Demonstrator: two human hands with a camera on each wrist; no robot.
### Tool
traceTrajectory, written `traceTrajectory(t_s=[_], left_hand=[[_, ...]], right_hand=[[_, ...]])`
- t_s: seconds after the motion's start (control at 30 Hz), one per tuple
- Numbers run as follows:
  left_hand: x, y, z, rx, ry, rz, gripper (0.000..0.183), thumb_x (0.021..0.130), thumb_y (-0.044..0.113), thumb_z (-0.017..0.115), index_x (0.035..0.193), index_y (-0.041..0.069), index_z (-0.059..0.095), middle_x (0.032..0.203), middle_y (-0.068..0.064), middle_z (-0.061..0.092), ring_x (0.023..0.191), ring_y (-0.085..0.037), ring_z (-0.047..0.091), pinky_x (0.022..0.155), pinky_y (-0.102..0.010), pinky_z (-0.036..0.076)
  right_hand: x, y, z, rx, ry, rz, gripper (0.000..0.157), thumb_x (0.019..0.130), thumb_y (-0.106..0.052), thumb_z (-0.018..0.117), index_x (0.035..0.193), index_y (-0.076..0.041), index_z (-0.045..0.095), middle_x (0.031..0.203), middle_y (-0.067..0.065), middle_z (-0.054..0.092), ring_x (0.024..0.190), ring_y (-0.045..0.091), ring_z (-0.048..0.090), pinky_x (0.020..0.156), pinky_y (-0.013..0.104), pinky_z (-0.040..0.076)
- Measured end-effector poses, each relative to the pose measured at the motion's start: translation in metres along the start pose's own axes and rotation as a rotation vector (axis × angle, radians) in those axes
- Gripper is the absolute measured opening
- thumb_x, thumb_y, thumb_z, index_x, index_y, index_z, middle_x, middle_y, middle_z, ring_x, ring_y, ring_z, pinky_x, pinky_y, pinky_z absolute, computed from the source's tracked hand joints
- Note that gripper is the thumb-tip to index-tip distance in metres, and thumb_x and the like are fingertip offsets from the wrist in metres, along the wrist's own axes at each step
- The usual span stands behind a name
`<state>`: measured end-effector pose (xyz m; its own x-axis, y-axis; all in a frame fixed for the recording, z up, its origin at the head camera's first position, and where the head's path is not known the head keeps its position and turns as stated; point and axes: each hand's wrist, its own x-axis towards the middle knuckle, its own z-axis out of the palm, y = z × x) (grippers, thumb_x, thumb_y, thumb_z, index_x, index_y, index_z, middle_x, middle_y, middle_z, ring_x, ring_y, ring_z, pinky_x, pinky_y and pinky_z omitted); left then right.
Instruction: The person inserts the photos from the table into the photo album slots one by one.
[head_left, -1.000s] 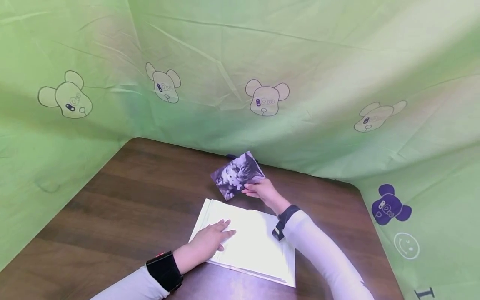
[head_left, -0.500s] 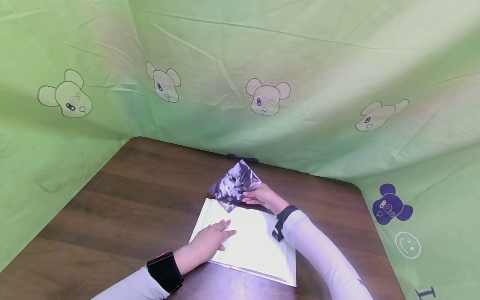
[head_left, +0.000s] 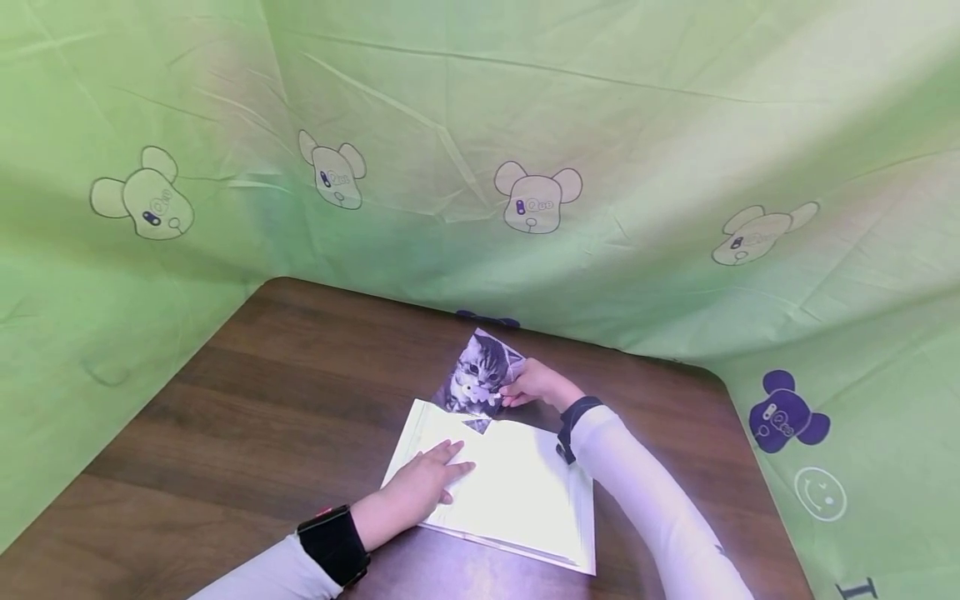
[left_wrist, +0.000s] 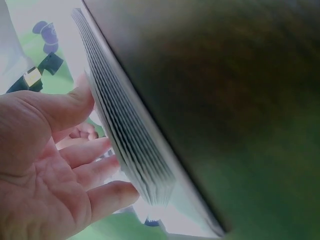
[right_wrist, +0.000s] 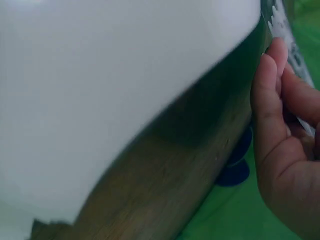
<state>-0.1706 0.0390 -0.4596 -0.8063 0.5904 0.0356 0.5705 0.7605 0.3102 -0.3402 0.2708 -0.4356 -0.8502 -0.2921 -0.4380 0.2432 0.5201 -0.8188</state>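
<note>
A photo album lies open on the wooden table, its white page glaring; the left wrist view shows its stack of thick leaves from the side. My left hand rests on the left part of the page with fingers extended. My right hand pinches the right edge of a kitten photo between thumb and fingers. The photo is tilted, and its lower corner overlaps the page's far edge. A white strip of page crosses the photo just above that corner. In the right wrist view, the photo appears nearly edge-on.
The brown wooden table extends around the album. Green fabric printed with bear heads hangs behind and at both sides. A black band with a device is on the left wrist, another band on the right.
My right hand has brought the kitten photo down toward me and turned it, so its lower corner has passed from above the table to the page's far edge. My left hand stays put.
</note>
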Motion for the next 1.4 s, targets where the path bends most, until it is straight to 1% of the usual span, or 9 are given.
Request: traceTrajectory(t_s=[0.1, 0.33, 0.53, 0.73, 0.97, 1.03, 1.13, 1.27, 1.4], left_hand=[[0.0, 0.0, 0.001, -0.002, -0.004, 0.001, 0.052, 0.082, 0.015, 0.077, 0.134, 0.013, 0.068, 0.15, -0.019, 0.056, 0.137, -0.038, 0.056, 0.099, -0.059, 0.055], [-0.001, 0.002, -0.001, -0.01, -0.008, 0.003, 0.052, 0.083, 0.015, 0.076, 0.134, 0.012, 0.068, 0.151, -0.019, 0.056, 0.138, -0.038, 0.056, 0.099, -0.06, 0.055], [-0.002, 0.003, -0.003, -0.023, -0.016, 0.007, 0.052, 0.084, 0.017, 0.075, 0.135, 0.012, 0.068, 0.15, -0.02, 0.056, 0.138, -0.039, 0.055, 0.099, -0.06, 0.054], [-0.001, 0.002, -0.002, -0.035, -0.02, -0.007, 0.052, 0.084, 0.015, 0.075, 0.135, 0.013, 0.068, 0.151, -0.019, 0.056, 0.139, -0.038, 0.055, 0.101, -0.061, 0.053], [0.0, 0.003, 0.003, 0.0, -0.024, 0.014, 0.052, 0.084, 0.017, 0.075, 0.135, 0.015, 0.068, 0.151, -0.018, 0.056, 0.138, -0.037, 0.056, 0.099, -0.059, 0.055], [0.0, 0.003, 0.003, -0.001, -0.019, 0.016, 0.051, 0.085, 0.018, 0.075, 0.135, 0.015, 0.068, 0.151, -0.018, 0.056, 0.138, -0.037, 0.055, 0.1, -0.059, 0.055], [0.0, 0.001, 0.001, -0.01, -0.018, 0.009, 0.051, 0.085, 0.017, 0.075, 0.135, 0.014, 0.067, 0.151, -0.019, 0.055, 0.139, -0.038, 0.055, 0.101, -0.06, 0.054], [-0.001, 0.0, -0.001, -0.027, -0.021, 0.003, 0.052, 0.083, 0.015, 0.076, 0.134, 0.013, 0.068, 0.151, -0.019, 0.056, 0.138, -0.038, 0.055, 0.101, -0.06, 0.053], [0.0, -0.001, -0.002, -0.018, -0.014, 0.005, 0.051, 0.084, 0.016, 0.076, 0.134, 0.013, 0.068, 0.15, -0.019, 0.057, 0.138, -0.038, 0.056, 0.1, -0.06, 0.054]], right_hand=[[0.002, 0.002, -0.003, 0.022, -0.005, 0.011, 0.009, 0.093, 0.007, 0.065, 0.098, 0.014, 0.067, 0.064, 0.003, 0.069, 0.058, 0.008, 0.068, 0.064, 0.022, 0.061], [0.008, 0.001, -0.006, 0.016, -0.048, 0.023, 0.008, 0.092, 0.008, 0.065, 0.098, 0.013, 0.067, 0.065, 0.003, 0.07, 0.059, 0.008, 0.069, 0.066, 0.022, 0.061], [0.011, -0.002, -0.014, 0.058, -0.066, 0.079, 0.006, 0.093, 0.009, 0.064, 0.098, 0.012, 0.066, 0.067, 0.005, 0.07, 0.06, 0.011, 0.07, 0.066, 0.023, 0.062], [0.013, -0.012, -0.012, -0.023, -0.1, 0.069, 0.005, 0.094, 0.008, 0.064, 0.095, 0.012, 0.066, 0.064, 0.004, 0.069, 0.059, 0.009, 0.068, 0.064, 0.022, 0.061], [0.015, -0.016, -0.004, -0.131, -0.1, 0.115, 0.005, 0.094, 0.007, 0.065, 0.088, 0.007, 0.064, 0.062, 0.004, 0.067, 0.057, 0.009, 0.067, 0.062, 0.022, 0.06], [0.015, -0.014, -0.004, -0.111, -0.076, 0.117, 0.004, 0.094, 0.007, 0.064, 0.091, 0.008, 0.064, 0.062, 0.005, 0.067, 0.056, 0.01, 0.067, 0.06, 0.022, 0.06], [0.014, -0.009, -0.006, -0.039, -0.056, 0.121, 0.003, 0.095, 0.007, 0.061, 0.095, 0.009, 0.063, 0.064, 0.006, 0.067, 0.057, 0.01, 0.068, 0.059, 0.021, 0.059], [0.012, -0.001, -0.005, 0.055, -0.096, 0.145, 0.005, 0.097, 0.007, 0.059, 0.1, 0.009, 0.062, 0.072, 0.008, 0.07, 0.062, 0.011, 0.071, 0.063, 0.022, 0.061], [0.009, -0.001, -0.003, 0.06, -0.104, 0.156, 0.005, 0.096, 0.007, 0.059, 0.101, 0.008, 0.061, 0.074, 0.009, 0.07, 0.064, 0.012, 0.072, 0.065, 0.023, 0.062]])
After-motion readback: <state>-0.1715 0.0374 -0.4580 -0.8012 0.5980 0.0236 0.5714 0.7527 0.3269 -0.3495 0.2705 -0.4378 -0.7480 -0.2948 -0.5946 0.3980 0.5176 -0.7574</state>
